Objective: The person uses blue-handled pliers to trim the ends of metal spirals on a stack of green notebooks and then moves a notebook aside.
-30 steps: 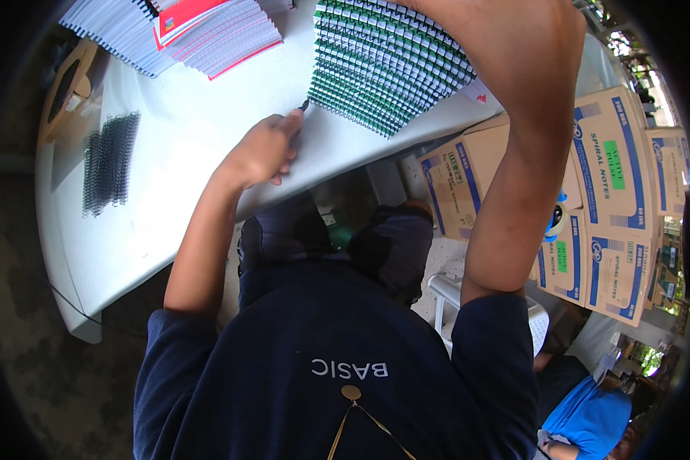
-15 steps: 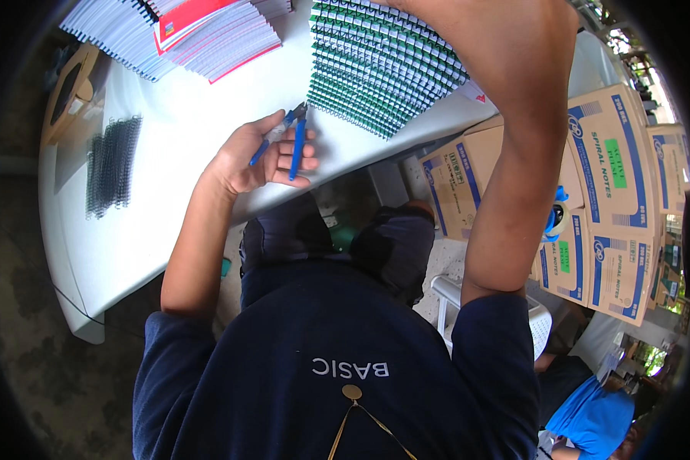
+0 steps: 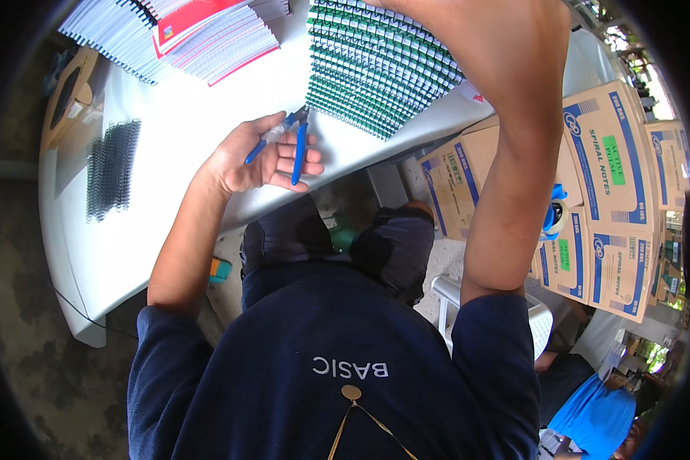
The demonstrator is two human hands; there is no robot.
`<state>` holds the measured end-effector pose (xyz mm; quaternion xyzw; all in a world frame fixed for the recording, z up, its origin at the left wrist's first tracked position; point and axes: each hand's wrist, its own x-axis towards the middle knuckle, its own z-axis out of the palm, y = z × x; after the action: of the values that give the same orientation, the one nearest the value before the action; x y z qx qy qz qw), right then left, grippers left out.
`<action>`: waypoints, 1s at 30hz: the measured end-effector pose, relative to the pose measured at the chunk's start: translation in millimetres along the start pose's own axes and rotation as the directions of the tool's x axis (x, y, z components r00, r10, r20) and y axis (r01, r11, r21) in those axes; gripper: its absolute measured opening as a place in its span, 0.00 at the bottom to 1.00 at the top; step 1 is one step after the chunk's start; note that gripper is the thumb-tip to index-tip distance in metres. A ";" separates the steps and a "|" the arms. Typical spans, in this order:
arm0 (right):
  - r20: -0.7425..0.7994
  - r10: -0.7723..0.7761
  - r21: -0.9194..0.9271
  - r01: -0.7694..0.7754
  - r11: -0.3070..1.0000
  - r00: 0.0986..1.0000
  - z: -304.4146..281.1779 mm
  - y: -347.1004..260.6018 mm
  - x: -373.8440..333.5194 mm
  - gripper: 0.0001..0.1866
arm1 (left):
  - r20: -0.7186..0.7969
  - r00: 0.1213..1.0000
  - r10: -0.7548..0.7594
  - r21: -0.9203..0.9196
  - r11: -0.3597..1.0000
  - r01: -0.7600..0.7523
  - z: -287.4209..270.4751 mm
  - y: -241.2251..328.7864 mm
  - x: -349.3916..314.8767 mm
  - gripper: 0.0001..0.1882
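Palm up, my left hand [image 3: 257, 161] holds blue-handled cutting pliers [image 3: 299, 153], their handles spread apart and resting across loosely curled fingers. The dark jaws point toward the stack of spiral-bound notebooks [image 3: 383, 69], whose green coils and white page edges face me. Over that stack's far side reaches my right arm. Only the base of my right hand [image 3: 418, 9] shows at the top edge, and its fingers are out of the picture.
More notebooks with red covers [image 3: 222, 46] are stacked at the far left of the white table [image 3: 184, 107]. A bundle of loose black coils [image 3: 113, 169] lies on the left. Cardboard boxes [image 3: 613, 161] stand at the right, near a white stool [image 3: 540, 322] and another person [image 3: 594, 410].
Both arms have shifted only slightly. The left hand keeps the pliers in its palm. A teal and orange thing on the floor shows more beside my left arm.
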<state>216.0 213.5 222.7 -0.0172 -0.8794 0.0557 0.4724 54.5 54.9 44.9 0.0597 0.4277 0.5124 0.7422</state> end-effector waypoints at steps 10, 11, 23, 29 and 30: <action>0.014 0.011 0.049 -0.012 0.999 1.000 -2.0 0.2 0.2 0.19 | 0.025 1.000 0.012 -0.049 0.999 -0.011 -10.6 -1.4 7.1 0.31; 0.012 -0.008 0.034 0.007 0.999 1.000 -1.3 1.0 -0.7 0.19 | 0.045 0.999 0.018 -0.042 0.999 -0.016 -8.5 2.6 5.0 0.31; 0.097 0.107 -0.100 -0.097 0.990 0.990 4.8 -4.7 0.6 0.19 | -0.278 0.961 0.007 0.604 0.779 0.169 16.4 21.9 -11.0 0.24; 0.096 0.020 -0.200 -0.001 0.980 0.995 7.2 6.3 -0.3 0.27 | -0.194 0.662 0.724 0.981 0.132 0.144 -42.6 13.2 -23.4 0.26; 0.040 -0.038 -0.272 0.048 0.961 0.998 9.8 7.8 -2.7 0.27 | -0.274 0.664 0.696 0.953 0.105 0.283 -24.3 20.1 -31.2 0.27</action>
<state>209.1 220.2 214.2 -0.0620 -0.8869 -0.0759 0.4515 19.9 30.5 58.2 0.3957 0.8770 0.1926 0.1928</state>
